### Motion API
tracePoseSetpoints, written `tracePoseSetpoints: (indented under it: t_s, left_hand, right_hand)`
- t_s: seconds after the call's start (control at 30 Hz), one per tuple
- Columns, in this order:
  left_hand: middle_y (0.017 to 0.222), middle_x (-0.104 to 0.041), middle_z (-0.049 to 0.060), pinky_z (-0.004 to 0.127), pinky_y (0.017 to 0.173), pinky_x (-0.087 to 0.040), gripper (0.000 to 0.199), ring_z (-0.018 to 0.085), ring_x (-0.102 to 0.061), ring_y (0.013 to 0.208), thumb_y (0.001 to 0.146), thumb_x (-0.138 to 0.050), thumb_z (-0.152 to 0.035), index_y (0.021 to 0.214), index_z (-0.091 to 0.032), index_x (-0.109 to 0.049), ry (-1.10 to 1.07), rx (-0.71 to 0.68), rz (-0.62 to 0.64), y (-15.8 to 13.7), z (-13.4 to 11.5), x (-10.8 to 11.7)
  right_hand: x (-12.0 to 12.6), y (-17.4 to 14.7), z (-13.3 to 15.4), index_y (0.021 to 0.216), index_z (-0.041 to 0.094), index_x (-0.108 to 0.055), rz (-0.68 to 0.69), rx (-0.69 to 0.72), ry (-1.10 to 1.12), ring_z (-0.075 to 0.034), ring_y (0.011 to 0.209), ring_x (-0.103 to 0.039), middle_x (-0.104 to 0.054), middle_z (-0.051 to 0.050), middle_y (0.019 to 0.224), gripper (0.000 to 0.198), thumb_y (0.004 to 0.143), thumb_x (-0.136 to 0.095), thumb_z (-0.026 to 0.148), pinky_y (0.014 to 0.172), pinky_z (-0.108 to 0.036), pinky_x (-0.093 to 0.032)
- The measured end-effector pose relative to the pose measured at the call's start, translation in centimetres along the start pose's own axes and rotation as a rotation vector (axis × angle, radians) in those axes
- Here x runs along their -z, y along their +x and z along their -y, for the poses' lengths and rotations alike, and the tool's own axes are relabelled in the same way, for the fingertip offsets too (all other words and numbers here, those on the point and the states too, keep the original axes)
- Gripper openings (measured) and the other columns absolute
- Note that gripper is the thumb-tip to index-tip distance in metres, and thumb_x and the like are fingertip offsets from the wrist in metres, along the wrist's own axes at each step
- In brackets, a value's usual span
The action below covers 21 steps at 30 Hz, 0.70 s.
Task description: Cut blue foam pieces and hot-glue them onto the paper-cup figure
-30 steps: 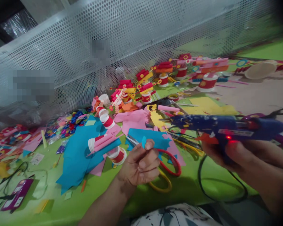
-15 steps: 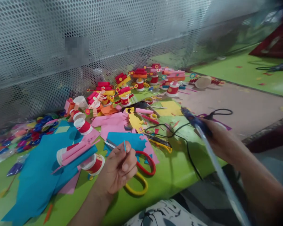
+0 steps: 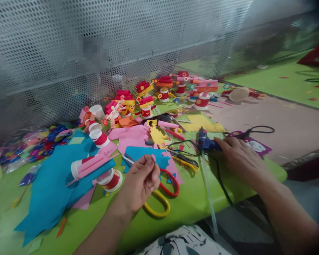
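My left hand (image 3: pixel 140 182) is closed in a pinch above the scissors, with a small pinkish piece (image 3: pixel 154 158) at its fingertips. Under it lie the scissors (image 3: pixel 159 207), with one red and one yellow handle loop. My right hand (image 3: pixel 240 161) has its fingers at the handle of a dark blue glue gun (image 3: pixel 207 142), low over the green table. A long clear glue stick (image 3: pixel 209 194) juts from the gun towards me. Left of my left hand, pink and blue rolls (image 3: pixel 95 166) rest against white cups with red bands (image 3: pixel 113 180).
Several cup-based foam figures (image 3: pixel 146 106) stand along the perforated metal screen (image 3: pixel 154 39). Blue sheets (image 3: pixel 53 177), pink sheets (image 3: pixel 131 136) and a yellow-handled cutter (image 3: pixel 186 161) lie about. A black cord (image 3: pixel 220 180) runs off the front edge. Bagged colourful pieces (image 3: pixel 42 141) are at left.
My right hand has lowered the glue gun to the table, and its glue stick now hangs more steeply. The piece in my left hand has turned from its blue edge to a pinkish face.
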<state>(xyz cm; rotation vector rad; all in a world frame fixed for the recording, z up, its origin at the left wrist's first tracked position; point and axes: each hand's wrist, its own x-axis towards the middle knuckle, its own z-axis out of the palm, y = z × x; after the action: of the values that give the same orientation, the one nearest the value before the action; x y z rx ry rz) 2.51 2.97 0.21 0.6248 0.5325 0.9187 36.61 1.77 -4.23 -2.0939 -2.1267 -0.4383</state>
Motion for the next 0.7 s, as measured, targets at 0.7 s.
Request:
tracePoseSetpoints:
  t_s: [0.7]
  left_hand:
    - [0.068, -0.059, -0.005, 0.022, 0.053, -0.039, 0.033, 0.007, -0.047, 0.053, 0.097, -0.067, -0.051, 0.090, -0.020, -0.057, 0.495, -0.462, -0.243, -0.8, 1.2, -0.7]
  right_hand:
    - [10.7, 3.9, 15.4, 0.095, 0.025, -0.068, -0.211, 0.338, 0.966, -0.020, 0.080, -0.065, -0.070, -0.005, 0.092, 0.013, 0.101, -0.063, 0.035, 0.067, -0.032, -0.051]
